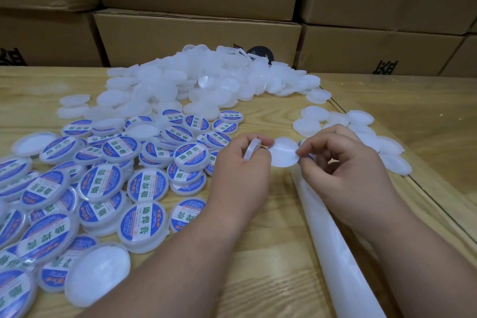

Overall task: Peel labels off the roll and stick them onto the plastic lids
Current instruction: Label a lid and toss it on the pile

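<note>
Item: round label [284,153] in transfer from backing strip [333,240] to blank lid [251,148].
Left hand [242,168] gripped the lid on edge; right hand [338,160] pinched the label by its rim, white side showing. Advice: centre it, touch 1 edge down, smooth across. Labelled lids [103,183] lay left.

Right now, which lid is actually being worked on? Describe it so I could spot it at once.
Start at the wooden table, between the labelled lids and the backing strip. There the left hand grips one lid. Unlike the rest, it is lifted and edge-on, facing the round label pinched by the right hand.
</note>
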`<state>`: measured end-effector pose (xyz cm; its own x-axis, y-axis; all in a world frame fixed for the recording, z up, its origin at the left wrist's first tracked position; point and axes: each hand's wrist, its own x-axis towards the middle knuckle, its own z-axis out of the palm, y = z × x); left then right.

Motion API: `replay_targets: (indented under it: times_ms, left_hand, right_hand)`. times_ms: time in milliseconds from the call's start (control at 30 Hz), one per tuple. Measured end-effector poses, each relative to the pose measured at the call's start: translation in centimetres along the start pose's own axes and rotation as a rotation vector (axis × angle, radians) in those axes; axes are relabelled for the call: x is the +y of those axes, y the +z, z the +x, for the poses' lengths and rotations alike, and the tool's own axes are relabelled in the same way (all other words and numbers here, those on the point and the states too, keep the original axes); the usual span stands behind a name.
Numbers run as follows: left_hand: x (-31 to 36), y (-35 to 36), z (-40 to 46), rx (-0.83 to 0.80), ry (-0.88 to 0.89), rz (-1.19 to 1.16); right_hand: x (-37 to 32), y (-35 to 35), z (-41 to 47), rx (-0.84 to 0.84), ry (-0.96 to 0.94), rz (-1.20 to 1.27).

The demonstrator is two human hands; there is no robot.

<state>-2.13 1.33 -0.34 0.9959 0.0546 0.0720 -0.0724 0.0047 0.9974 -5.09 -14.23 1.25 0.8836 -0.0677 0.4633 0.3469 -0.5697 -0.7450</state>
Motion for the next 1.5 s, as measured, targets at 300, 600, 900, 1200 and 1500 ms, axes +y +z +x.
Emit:
replay_targets:
  times_ms: [300, 600, 900, 1200, 1500]
  left_hand:
    - [0.1, 0.0, -0.1, -0.069, -0.009, -0.034]
    - [0.3, -0.2, -0.2, -0.193, -0.042, -0.477]
    - [0.5, -0.1, 0.1, -0.215, -0.086, -0.497]
    - [0.3, 0.1, 0.2, -0.336, -0.092, -0.522]
    - [0.1, 0.2, 0.2, -0.365, -0.088, -0.465]
  right_hand:
    - [-0.2, 0.0, 0.0, 0.055, 0.055, 0.078]
    - [-1.4, -0.6, 0.3, 0.169, 0.220, 0.392]
    - [-1.5, -0.6, 0.6, 0.105, 0.260, 0.540]
    - [-1.5, -0.1, 0.4, -0.014, 0.379, 0.527]
    - [-1.6, 0.2, 0.4, -0.026, 0.416, 0.531]
